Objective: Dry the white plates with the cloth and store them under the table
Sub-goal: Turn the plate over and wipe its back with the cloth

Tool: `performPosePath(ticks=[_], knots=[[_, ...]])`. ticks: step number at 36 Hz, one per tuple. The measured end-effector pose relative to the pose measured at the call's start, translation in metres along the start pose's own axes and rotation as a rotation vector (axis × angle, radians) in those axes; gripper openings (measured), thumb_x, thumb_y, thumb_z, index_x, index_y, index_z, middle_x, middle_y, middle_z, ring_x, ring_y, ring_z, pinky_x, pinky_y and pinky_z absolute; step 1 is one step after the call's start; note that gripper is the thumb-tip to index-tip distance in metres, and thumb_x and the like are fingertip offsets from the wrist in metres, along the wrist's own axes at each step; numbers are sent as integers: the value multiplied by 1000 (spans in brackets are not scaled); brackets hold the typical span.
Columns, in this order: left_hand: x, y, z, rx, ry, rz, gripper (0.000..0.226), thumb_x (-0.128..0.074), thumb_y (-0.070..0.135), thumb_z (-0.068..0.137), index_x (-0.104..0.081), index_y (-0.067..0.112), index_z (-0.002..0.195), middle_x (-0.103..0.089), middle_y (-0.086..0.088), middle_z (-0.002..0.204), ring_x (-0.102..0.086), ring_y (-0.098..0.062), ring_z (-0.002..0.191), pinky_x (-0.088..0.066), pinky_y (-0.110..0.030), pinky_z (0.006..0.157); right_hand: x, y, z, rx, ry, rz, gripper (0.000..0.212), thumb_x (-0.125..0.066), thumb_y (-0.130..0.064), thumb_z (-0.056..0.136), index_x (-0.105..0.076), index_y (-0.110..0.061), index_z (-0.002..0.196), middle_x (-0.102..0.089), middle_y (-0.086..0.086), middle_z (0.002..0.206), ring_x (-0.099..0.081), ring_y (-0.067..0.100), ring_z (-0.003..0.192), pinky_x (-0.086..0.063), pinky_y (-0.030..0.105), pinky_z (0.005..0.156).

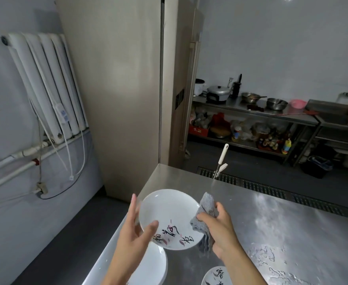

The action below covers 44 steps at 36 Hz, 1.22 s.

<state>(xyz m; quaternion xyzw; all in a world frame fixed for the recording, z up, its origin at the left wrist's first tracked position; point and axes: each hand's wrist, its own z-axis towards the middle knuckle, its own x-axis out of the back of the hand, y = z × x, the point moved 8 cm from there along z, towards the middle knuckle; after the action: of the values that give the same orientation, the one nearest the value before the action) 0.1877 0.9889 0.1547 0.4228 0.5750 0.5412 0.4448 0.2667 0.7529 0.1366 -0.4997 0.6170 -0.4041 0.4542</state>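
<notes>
We hold the white plate (169, 214) above the table (292, 223). Our left hand (137, 229) pinches it at 7 o'clock, thumb on the face, fingers straight behind. Our right hand (220, 229) grips the cloth (207, 204) at its 3 o'clock.

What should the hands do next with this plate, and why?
Probably sweep the cloth leftward across the plate. The right hand holds it bunched at the plate's right rim only, the face is uncovered, and the left hand holds the plate tilted up.
</notes>
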Motion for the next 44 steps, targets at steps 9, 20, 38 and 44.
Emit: performPosePath(ticks=[9, 20, 38, 44], knots=[[-32, 23, 2, -615, -351, 1113, 57, -92, 32, 79, -70, 50, 129, -52, 26, 150, -28, -11, 156, -13, -58, 129, 12, -2, 15, -96, -54, -48, 29, -72, 0, 84, -64, -8, 111, -77, 18, 93, -76, 35, 83, -59, 37, 61], [-18, -19, -2, -67, -59, 203, 37, -77, 60, 86, -77, 24, 78, -59, 9, 61, -53, -9, 58, -41, -29, 58, -23, -44, -10, 473, 107, -368, 20, -78, -36, 87, -74, -20, 99, -71, -2, 98, -68, 21, 96, -55, 35, 82], [-18, -50, -8, 281, 57, -437, 38, -69, 36, 86, -81, 15, 116, -76, -21, 117, -77, -31, 101, -63, -39, 69, -105, -38, -47, 938, -358, -1191, 36, -54, -35, 98, -58, -40, 133, -59, -16, 120, -52, 16, 104, -45, 31, 95], [-6, -51, -8, 270, 59, -462, 29, -67, 32, 88, -83, 22, 110, -76, -22, 116, -77, -29, 90, -60, -34, 59, -90, -31, -31, 813, -394, -1202, 34, -61, -23, 91, -69, -37, 120, -58, -18, 113, -49, 14, 97, -46, 29, 91]])
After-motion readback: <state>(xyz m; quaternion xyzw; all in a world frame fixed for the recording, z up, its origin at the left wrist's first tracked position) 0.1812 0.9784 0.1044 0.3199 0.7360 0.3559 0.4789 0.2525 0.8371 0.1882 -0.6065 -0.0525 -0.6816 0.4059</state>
